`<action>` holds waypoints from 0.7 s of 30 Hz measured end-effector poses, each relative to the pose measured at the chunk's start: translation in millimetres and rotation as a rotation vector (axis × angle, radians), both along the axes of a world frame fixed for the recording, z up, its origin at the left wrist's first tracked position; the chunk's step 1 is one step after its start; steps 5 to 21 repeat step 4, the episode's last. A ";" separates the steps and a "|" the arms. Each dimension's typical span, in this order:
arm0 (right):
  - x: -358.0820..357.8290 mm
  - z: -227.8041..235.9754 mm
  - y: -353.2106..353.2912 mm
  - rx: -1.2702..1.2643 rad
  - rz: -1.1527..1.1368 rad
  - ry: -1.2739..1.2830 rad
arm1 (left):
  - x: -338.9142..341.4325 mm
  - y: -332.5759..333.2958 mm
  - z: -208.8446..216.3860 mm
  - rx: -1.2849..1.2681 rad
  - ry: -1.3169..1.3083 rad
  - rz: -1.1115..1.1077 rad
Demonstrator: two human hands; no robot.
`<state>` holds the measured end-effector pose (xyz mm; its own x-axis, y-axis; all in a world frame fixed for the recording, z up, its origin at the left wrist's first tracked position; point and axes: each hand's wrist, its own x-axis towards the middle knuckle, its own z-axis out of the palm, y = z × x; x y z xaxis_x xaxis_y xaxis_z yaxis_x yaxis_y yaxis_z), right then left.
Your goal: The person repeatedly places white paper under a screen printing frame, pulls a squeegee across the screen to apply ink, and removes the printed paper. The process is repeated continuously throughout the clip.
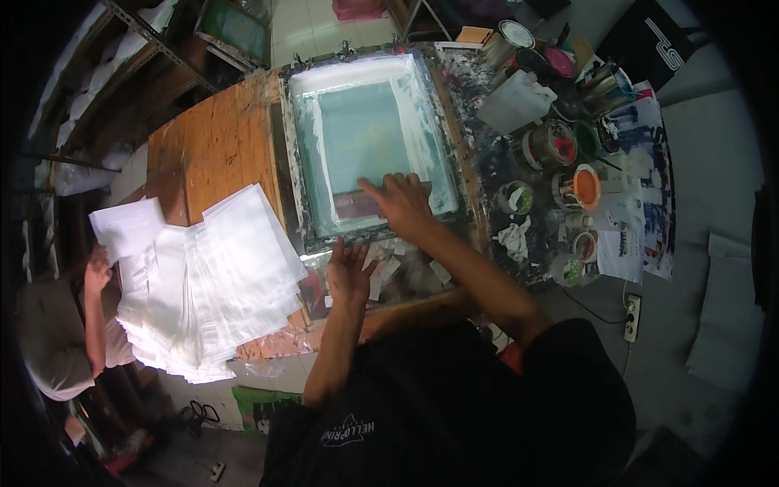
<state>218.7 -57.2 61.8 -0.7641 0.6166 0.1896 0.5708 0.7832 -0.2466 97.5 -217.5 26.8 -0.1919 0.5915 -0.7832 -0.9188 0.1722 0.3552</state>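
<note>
A screen printing frame with pale green mesh lies on the table before me. My right hand grips a squeegee, a broad dark blade lying across the near part of the mesh. Its index finger stretches forward along the tool. My left hand is palm up at the frame's near edge, fingers spread and nothing in them. The fingertips are at the frame's rim; whether they touch it I cannot tell. Clamps stand at the frame's far edge.
At left, a co-worker's hand holds a white sheet beside a fanned pile of translucent sheets on the wooden table. Ink tubs, including an orange one, and a white jug crowd the right side. A power strip hangs at right.
</note>
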 end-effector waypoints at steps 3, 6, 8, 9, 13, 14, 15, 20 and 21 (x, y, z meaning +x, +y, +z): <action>-0.5 -12.1 1.7 0.031 0.018 0.072 | -2.4 -0.9 -1.8 0.008 -0.034 -0.005; -3.9 -16.4 7.9 0.049 0.018 0.112 | -2.6 -0.9 -0.8 -0.006 -0.050 0.011; -3.9 -16.4 7.9 0.049 0.018 0.112 | -2.6 -0.9 -0.8 -0.006 -0.050 0.011; -3.9 -16.4 7.9 0.049 0.018 0.112 | -2.6 -0.9 -0.8 -0.006 -0.050 0.011; -3.9 -16.4 7.9 0.049 0.018 0.112 | -2.6 -0.9 -0.8 -0.006 -0.050 0.011; -3.9 -16.4 7.9 0.049 0.018 0.112 | -2.6 -0.9 -0.8 -0.006 -0.050 0.011; -3.9 -16.4 7.9 0.049 0.018 0.112 | -2.6 -0.9 -0.8 -0.006 -0.050 0.011; -3.9 -16.4 7.9 0.049 0.018 0.112 | -2.6 -0.9 -0.8 -0.006 -0.050 0.011; -3.9 -16.4 7.9 0.049 0.018 0.112 | -2.6 -0.9 -0.8 -0.006 -0.050 0.011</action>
